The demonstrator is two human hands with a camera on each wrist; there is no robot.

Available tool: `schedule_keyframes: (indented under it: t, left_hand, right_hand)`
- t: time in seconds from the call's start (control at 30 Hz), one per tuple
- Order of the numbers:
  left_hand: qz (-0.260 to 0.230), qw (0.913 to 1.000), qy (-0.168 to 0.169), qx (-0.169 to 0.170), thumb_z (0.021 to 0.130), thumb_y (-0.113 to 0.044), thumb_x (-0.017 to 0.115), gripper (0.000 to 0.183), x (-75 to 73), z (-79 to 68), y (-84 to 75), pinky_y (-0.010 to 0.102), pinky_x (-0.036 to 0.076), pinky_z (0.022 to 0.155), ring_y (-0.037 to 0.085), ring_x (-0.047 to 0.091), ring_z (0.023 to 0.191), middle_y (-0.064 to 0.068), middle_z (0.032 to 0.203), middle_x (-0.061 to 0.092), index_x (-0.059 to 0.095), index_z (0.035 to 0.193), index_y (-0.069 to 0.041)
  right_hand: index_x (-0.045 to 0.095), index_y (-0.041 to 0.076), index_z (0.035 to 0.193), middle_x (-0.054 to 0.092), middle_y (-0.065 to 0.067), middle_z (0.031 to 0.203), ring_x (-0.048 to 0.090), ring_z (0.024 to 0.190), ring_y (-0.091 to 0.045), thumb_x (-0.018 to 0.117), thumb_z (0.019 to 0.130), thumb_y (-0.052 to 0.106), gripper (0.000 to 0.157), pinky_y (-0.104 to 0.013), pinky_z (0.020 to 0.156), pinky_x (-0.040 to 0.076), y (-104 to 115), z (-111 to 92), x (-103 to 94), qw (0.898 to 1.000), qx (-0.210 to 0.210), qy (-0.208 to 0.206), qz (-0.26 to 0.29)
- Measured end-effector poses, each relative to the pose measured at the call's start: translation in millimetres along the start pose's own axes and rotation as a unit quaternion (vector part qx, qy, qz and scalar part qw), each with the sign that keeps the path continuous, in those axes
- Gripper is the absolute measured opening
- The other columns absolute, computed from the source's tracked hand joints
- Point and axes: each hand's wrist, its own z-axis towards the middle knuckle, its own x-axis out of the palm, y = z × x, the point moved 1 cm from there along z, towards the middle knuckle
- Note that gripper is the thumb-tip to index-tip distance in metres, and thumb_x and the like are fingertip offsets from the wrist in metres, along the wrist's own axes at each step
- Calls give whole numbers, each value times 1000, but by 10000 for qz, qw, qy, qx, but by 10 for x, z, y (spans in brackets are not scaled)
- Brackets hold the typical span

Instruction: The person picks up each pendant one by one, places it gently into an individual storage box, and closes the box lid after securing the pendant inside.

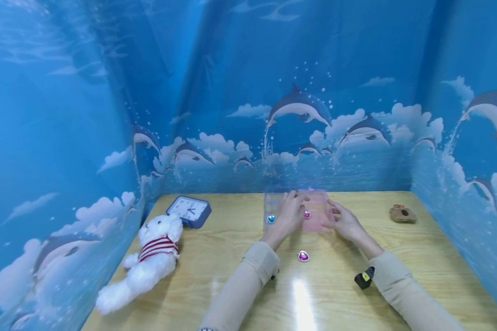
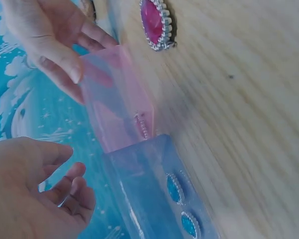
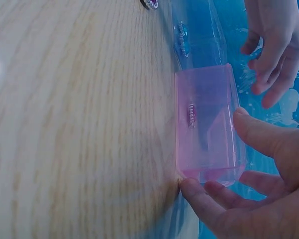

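Note:
A clear pink plastic box [image 3: 209, 144] stands beside a clear blue box [image 2: 144, 184], end to end. One pink gem [image 1: 307, 214] with a beaded silver edge lies inside the pink box, and two blue gems [image 2: 175, 189] lie in the blue one. My left hand [image 1: 291, 214] hovers over the boxes, its fingers loosely bent with nothing visible between them. At the pink box's right end, my right hand [image 1: 345, 224] holds the box, thumb at the upper rim and fingertips by the lower corner. Another pink gem [image 1: 303, 256] lies on the table in front.
A white plush toy [image 1: 155, 253] in a red-striped top lies at the left, against a blue clock [image 1: 190, 211]. Far right on the wooden table [image 1: 232, 266] is a small brown item [image 1: 402, 214]. A blue dolphin-print curtain [image 1: 232, 92] encloses the back and sides.

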Motion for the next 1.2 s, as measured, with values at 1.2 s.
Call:
schedule_keyframes:
  t: [1.2]
  left_hand:
    - [753, 9606, 2449, 1081, 88, -37, 84, 53, 14, -798, 133, 23, 56, 94, 6, 66, 110, -9, 135, 67, 66, 138, -32]
  right_hand:
    - [16, 1, 167, 33, -42, 159, 39, 145, -58, 70, 100, 15, 87, -65, 117, 45, 40, -12, -2, 9999, -10, 56, -160]
